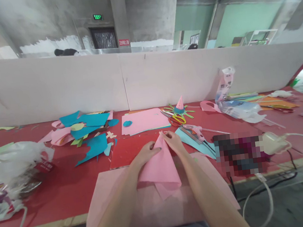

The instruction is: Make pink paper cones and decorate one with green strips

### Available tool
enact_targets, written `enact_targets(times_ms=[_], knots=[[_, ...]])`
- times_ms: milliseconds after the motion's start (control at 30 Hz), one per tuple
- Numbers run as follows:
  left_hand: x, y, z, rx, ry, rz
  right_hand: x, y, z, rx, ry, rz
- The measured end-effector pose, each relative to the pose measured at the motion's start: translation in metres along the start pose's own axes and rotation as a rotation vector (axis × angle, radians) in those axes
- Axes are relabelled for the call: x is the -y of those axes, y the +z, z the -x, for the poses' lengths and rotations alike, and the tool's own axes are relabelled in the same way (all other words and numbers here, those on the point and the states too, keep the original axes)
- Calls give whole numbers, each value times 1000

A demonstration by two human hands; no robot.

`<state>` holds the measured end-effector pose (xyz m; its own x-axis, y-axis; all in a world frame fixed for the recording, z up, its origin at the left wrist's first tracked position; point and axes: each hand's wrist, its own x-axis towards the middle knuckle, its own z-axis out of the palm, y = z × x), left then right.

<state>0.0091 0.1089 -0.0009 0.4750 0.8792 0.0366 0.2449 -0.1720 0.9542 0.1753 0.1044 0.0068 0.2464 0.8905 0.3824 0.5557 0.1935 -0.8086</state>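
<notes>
A pink paper cone [159, 166] lies pointing away from me on a large pink sheet [109, 199] that hangs over the near table edge. My left hand [145, 154] lies on the cone's left side with its fingers curled against the paper near the tip. My right hand [173, 141] pinches the cone's tip and right edge. Both hands hold the same cone. A red sheet [123, 153] lies just beyond it.
Blue and pink paper scraps [87, 130] lie at the back left. A pink sheet [144, 121], a small decorated cone [179, 106], scissors [176, 119] and a glue gun [196, 132] sit behind. Plastic bags [11, 164] lie left; white cables [290, 140] trail right. A white partition [122, 80] walls the back.
</notes>
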Motion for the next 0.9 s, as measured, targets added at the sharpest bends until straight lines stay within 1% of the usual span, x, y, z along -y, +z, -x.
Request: enact_targets(times_ms=[133,367,500,600,800,900], knots=[[1,1,0,15,-8,-7,-4,2,0,39,-3,-4],[7,1,-3,12,13,-24,-8,2,-2,44,-34,15],[13,1,-6,15,11,-11,-6,1,-1,45,-2,45],[16,1,-7,6,24,-13,-7,2,-1,70,3,37],[14,0,-6,-3,32,-45,-13,4,-5,67,-33,60],[14,0,-6,-10,30,-45,-12,4,-4,67,2,53]])
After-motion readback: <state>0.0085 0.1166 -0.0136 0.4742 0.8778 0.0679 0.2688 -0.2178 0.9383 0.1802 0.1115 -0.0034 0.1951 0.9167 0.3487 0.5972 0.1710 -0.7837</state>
